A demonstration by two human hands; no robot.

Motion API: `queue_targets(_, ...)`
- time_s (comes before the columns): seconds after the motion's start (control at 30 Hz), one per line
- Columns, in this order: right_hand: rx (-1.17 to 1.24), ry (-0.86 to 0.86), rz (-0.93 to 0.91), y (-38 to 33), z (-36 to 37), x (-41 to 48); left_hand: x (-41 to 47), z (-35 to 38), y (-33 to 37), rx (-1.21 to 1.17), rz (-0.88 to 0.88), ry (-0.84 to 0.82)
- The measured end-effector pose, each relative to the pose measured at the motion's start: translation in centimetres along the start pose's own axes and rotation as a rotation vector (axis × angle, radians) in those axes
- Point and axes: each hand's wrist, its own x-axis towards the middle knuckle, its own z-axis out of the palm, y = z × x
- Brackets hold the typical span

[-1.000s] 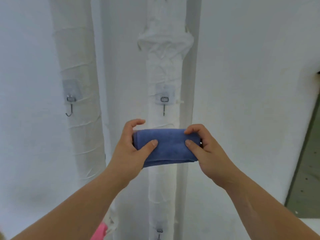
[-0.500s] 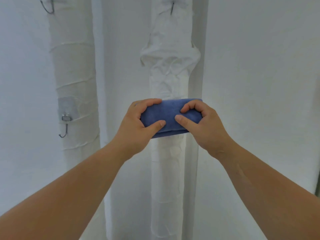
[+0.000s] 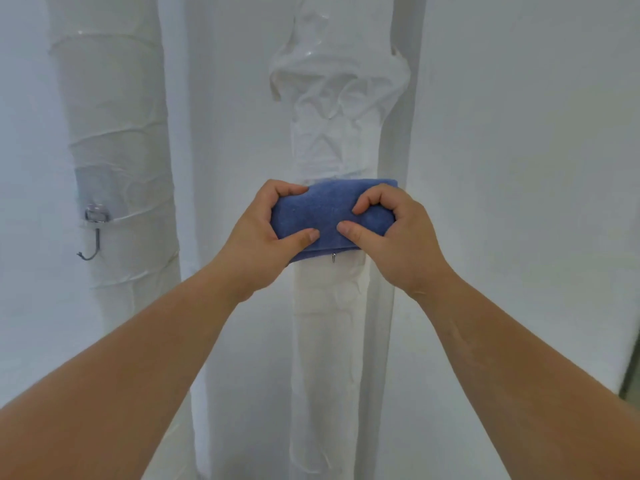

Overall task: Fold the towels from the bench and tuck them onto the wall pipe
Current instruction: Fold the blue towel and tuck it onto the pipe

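Note:
A folded blue towel (image 3: 329,213) is held flat against the white wrapped wall pipe (image 3: 329,341) at chest height. My left hand (image 3: 266,237) grips its left end, fingers curled over the top and thumb pressing the front. My right hand (image 3: 391,233) grips the right end the same way. Both thumbs almost meet at the towel's middle. The tip of a small metal hook (image 3: 333,258) pokes out just below the towel's lower edge; the rest of that hook is hidden behind the cloth.
A second, thicker wrapped pipe (image 3: 114,150) stands to the left with a metal hook (image 3: 92,233) on a grey pad. A white wall (image 3: 519,202) fills the right side. A dark door edge (image 3: 632,382) shows at far right.
Both hands carried the towel up the pipe and closer to it, and moved nearer each other. The pipe's hook, visible above the towel before, is now covered by it.

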Motion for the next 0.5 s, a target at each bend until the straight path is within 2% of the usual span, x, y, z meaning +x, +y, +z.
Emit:
queue_targets(0.13, -0.005, -0.045, 0.049, 0.6, -0.1, -1.7, -1.1, 0.4, -0.4, 0.024, -0.033, -0.029)
queue_targets(0.3, -0.007, -0.013, 0.105, 0.6, 0.5, -3.1, -1.8, 0.7, -1.0, 0.031, -0.042, -0.035)
queue_targets(0.4, -0.114, -0.016, 0.119, 0.6, 0.4, -3.8, -2.1, 0.9, -1.2, 0.241, 0.037, 0.003)
queue_targets(0.5, -0.459, 0.049, 0.066, 0.4, 0.8, -3.6, -2.0, 1.0, -0.6, 0.615, 0.129, 0.151)
